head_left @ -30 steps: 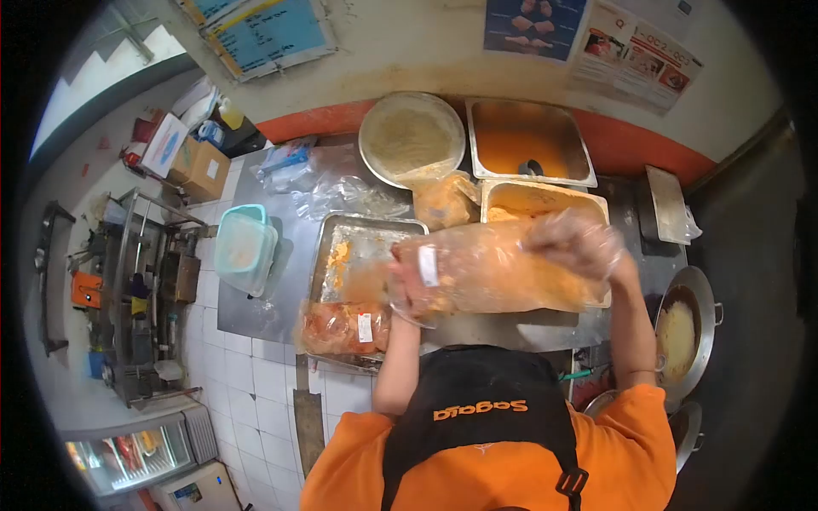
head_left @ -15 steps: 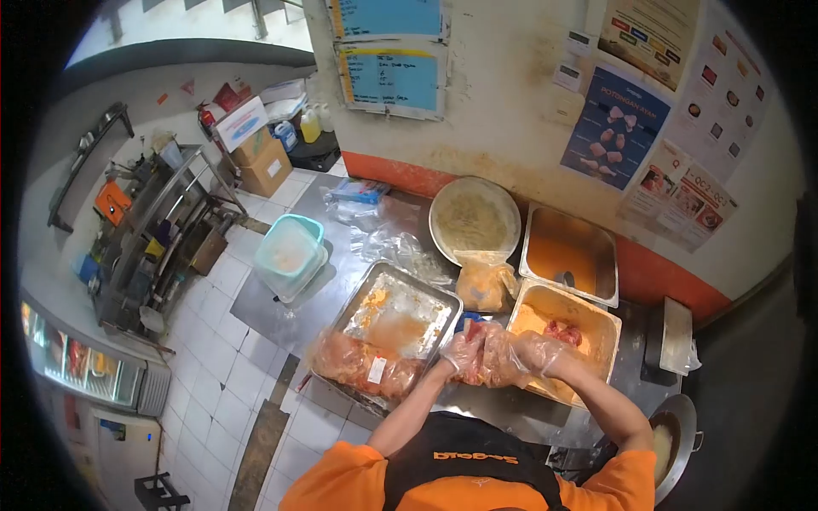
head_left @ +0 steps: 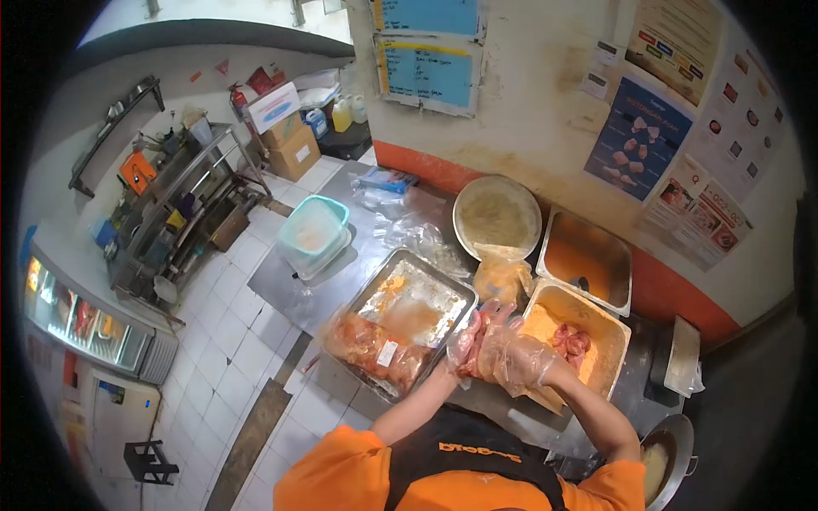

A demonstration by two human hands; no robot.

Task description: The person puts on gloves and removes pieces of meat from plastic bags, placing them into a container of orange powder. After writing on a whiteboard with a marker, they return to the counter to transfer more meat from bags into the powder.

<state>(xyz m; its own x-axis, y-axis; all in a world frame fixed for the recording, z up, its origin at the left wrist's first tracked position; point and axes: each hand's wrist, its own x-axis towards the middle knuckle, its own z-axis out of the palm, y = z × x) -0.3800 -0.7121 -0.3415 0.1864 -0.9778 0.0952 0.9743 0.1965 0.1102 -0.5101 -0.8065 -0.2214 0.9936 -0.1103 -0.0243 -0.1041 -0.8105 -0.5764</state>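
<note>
Pink raw meat [head_left: 492, 324] is held up between my gloved hands, between the tray and the flour pan. My left hand [head_left: 463, 347] grips its left side, and my right hand [head_left: 530, 361] closes round the right side; clear plastic blurs the exact finger positions. A steel pan [head_left: 620, 351] of orange-tinted flour sits just right of my hands, with several pieces of raw meat [head_left: 571, 341] on the flour. To the left, a metal tray [head_left: 417, 319] carries a clear bag of reddish meat [head_left: 373, 345] with a white label.
Behind are a plastic bag of yellowish contents [head_left: 501, 274], a large round pan [head_left: 498, 217] and a steel pan of orange liquid [head_left: 588, 255]. A turquoise tub [head_left: 313, 230] stands at the table's left. A wok-like pan [head_left: 669, 460] lies at lower right.
The meat between my hands now extends higher, toward the yellowish bag, and both hands have turned around it. The whole view has shifted slightly right.
</note>
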